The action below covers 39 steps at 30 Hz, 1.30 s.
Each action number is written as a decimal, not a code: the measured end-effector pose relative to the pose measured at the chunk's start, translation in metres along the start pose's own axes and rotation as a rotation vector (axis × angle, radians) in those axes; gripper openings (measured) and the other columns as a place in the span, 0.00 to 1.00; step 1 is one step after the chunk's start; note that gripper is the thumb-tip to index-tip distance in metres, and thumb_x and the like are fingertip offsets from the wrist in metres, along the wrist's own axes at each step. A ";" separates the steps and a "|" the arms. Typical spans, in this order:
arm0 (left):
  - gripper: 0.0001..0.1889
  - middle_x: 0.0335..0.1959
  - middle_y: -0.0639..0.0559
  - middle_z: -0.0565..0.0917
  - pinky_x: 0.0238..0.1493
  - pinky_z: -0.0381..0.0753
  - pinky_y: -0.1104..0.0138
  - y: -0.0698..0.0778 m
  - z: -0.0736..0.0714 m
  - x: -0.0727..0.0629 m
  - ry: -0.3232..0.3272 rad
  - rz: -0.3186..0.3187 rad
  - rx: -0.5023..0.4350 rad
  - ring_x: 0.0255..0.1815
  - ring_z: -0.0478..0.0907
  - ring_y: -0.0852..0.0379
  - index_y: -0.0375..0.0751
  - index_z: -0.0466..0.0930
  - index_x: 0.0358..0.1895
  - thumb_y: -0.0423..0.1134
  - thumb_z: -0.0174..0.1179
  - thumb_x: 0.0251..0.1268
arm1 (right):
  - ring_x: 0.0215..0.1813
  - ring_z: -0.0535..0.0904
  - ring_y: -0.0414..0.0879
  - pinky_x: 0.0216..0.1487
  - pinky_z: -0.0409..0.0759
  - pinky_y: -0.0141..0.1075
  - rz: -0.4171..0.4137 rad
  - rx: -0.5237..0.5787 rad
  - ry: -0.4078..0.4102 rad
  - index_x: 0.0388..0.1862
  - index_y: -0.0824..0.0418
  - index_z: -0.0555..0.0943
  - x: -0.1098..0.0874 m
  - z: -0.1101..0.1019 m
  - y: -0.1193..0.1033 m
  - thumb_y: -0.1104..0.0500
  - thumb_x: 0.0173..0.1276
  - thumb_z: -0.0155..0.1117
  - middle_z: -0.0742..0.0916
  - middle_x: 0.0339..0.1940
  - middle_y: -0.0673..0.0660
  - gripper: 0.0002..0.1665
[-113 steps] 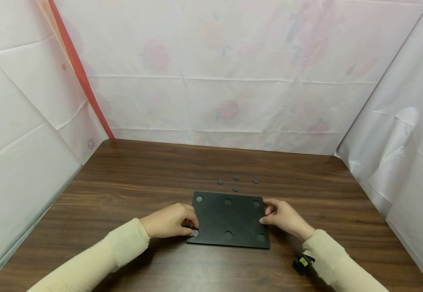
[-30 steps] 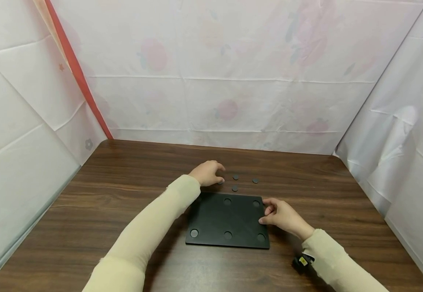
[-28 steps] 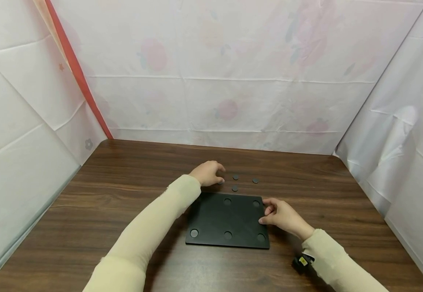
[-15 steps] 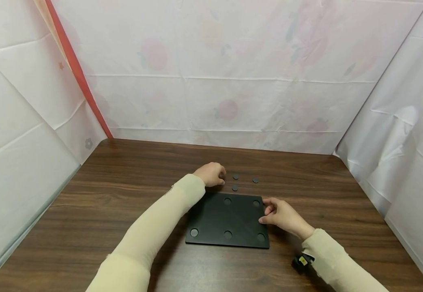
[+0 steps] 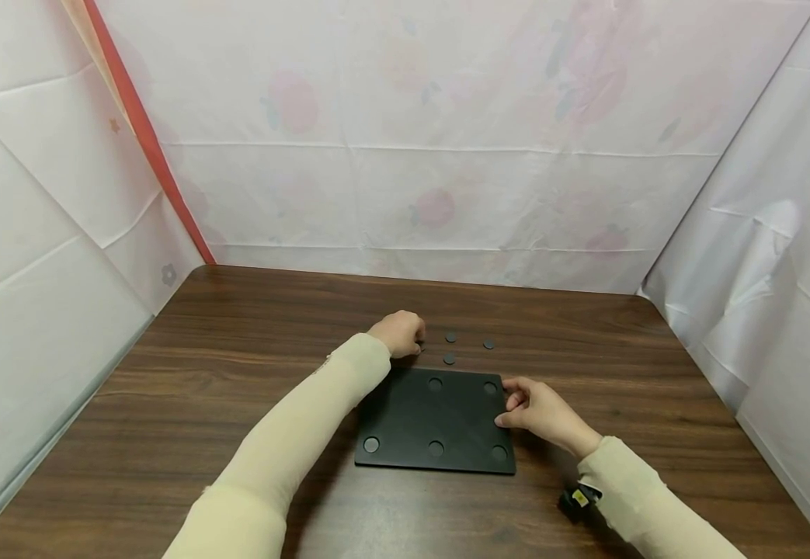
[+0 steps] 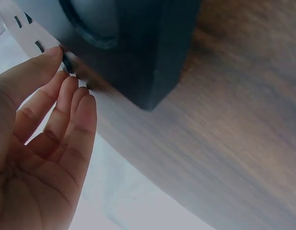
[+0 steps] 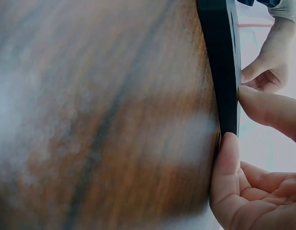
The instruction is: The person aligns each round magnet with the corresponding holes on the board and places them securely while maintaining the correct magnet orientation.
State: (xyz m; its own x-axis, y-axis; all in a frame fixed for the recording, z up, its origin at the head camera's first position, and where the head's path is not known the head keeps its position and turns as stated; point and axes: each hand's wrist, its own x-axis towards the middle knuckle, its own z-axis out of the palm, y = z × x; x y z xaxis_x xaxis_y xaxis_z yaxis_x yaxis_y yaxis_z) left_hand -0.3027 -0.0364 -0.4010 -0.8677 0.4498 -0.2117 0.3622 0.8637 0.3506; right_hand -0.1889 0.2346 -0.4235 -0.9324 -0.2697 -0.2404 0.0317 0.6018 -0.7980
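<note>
A black rectangular board (image 5: pixel 405 419) with round recesses lies on the table. In its near left recess sits a grey disc (image 5: pixel 371 445); the sleeve covers the far left corner. Beyond the board, my left hand (image 5: pixel 399 334) pinches a small dark disc (image 6: pixel 67 62) between thumb and fingertips, low over the table. My right hand (image 5: pixel 540 413) holds the board's right edge, thumb and forefinger set apart along it. Three loose discs lie to the right of the left hand: a far one (image 5: pixel 450 337), a near one (image 5: pixel 450 359) and a right one (image 5: pixel 488 344).
A wood-grain table (image 5: pixel 237 373) extends around the board. White patterned cloth (image 5: pixel 405 194) hangs behind and at both sides, with a red strip (image 5: pixel 149 140) at the left. A black device (image 5: pixel 575 501) is by the right wrist.
My left hand has gone from the board's near left recess to the loose discs beyond it, and its fingers have closed on the leftmost one. My right hand has stayed at the board's edge.
</note>
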 end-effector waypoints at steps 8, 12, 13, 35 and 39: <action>0.09 0.51 0.48 0.83 0.50 0.81 0.60 -0.001 0.001 0.002 0.006 -0.014 -0.004 0.49 0.80 0.52 0.42 0.84 0.47 0.35 0.63 0.66 | 0.31 0.71 0.46 0.29 0.69 0.35 0.005 -0.008 0.009 0.68 0.71 0.68 0.000 0.001 -0.001 0.62 0.56 0.75 0.79 0.34 0.57 0.42; 0.08 0.50 0.48 0.83 0.51 0.81 0.60 -0.003 0.002 0.004 0.009 -0.014 -0.005 0.49 0.80 0.52 0.43 0.84 0.46 0.35 0.63 0.67 | 0.31 0.71 0.46 0.28 0.69 0.35 0.005 -0.008 0.009 0.68 0.72 0.67 -0.001 0.001 -0.002 0.62 0.56 0.75 0.79 0.34 0.57 0.42; 0.07 0.49 0.49 0.83 0.51 0.81 0.60 -0.004 0.002 0.004 0.015 -0.008 -0.002 0.48 0.80 0.53 0.43 0.84 0.46 0.35 0.63 0.67 | 0.31 0.71 0.46 0.28 0.69 0.35 0.006 -0.010 0.010 0.68 0.72 0.68 -0.001 0.001 -0.002 0.62 0.56 0.75 0.79 0.34 0.57 0.42; 0.06 0.45 0.49 0.84 0.47 0.81 0.60 -0.009 -0.004 -0.008 0.019 0.061 -0.023 0.43 0.80 0.54 0.43 0.85 0.43 0.37 0.64 0.66 | 0.31 0.71 0.46 0.28 0.69 0.35 0.008 -0.004 0.005 0.68 0.71 0.68 -0.001 0.000 -0.002 0.63 0.57 0.74 0.78 0.34 0.57 0.42; 0.06 0.45 0.49 0.84 0.47 0.81 0.61 -0.010 -0.004 -0.008 0.013 0.069 -0.035 0.43 0.80 0.54 0.42 0.85 0.43 0.37 0.64 0.66 | 0.31 0.71 0.46 0.28 0.69 0.35 0.003 -0.003 0.004 0.68 0.72 0.68 -0.001 0.000 -0.002 0.63 0.57 0.74 0.78 0.34 0.57 0.42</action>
State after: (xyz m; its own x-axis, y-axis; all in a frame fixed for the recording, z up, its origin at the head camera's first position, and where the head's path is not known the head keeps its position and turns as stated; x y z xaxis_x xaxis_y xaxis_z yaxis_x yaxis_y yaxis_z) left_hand -0.3006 -0.0491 -0.3990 -0.8453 0.5049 -0.1747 0.4094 0.8222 0.3953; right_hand -0.1878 0.2333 -0.4215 -0.9338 -0.2650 -0.2405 0.0333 0.6048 -0.7956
